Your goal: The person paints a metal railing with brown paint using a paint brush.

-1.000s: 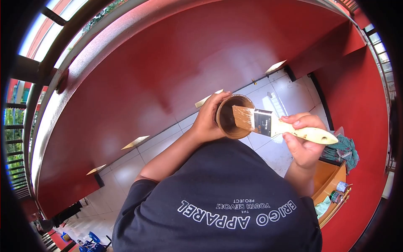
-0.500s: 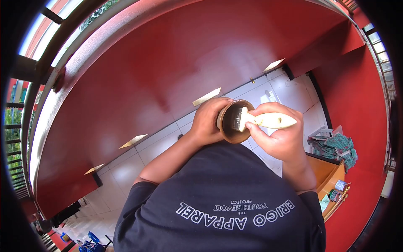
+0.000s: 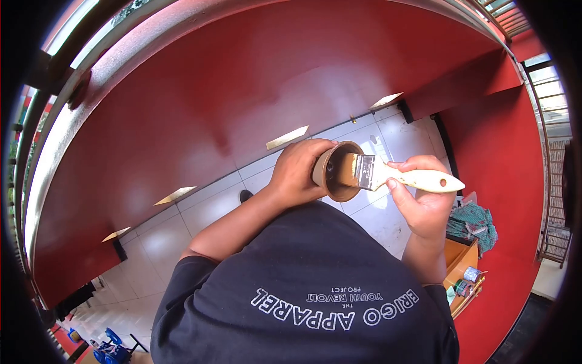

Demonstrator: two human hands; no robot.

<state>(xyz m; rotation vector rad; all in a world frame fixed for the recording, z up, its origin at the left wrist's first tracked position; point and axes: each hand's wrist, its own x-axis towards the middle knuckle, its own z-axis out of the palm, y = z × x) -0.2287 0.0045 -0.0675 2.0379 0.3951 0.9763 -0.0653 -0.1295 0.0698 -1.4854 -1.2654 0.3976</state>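
My left hand [image 3: 298, 171] is wrapped round a brown cup [image 3: 328, 176], tilted so its mouth faces right. A flat paintbrush [image 3: 418, 178] with a pale wooden handle and a metal band is pinched between the thumb and fingers of my right hand [image 3: 422, 203]. Its tan bristles [image 3: 348, 170] lie inside the cup's mouth, while the metal band shows at the rim. The far side of the cup is hidden by my left fingers.
A red wall [image 3: 242, 79] curves ahead, above a white tiled floor [image 3: 206, 218]. To the right, a wooden cabinet [image 3: 456, 258] carries small jars [image 3: 471, 275], with a green checked cloth [image 3: 474, 224] at its far end. Blue objects [image 3: 110, 349] stand at lower left.
My right hand has drawn the paintbrush to the right, partly out of the cup, so the metal band and bristles now show. My left hand still holds the cup; the view has shifted slightly.
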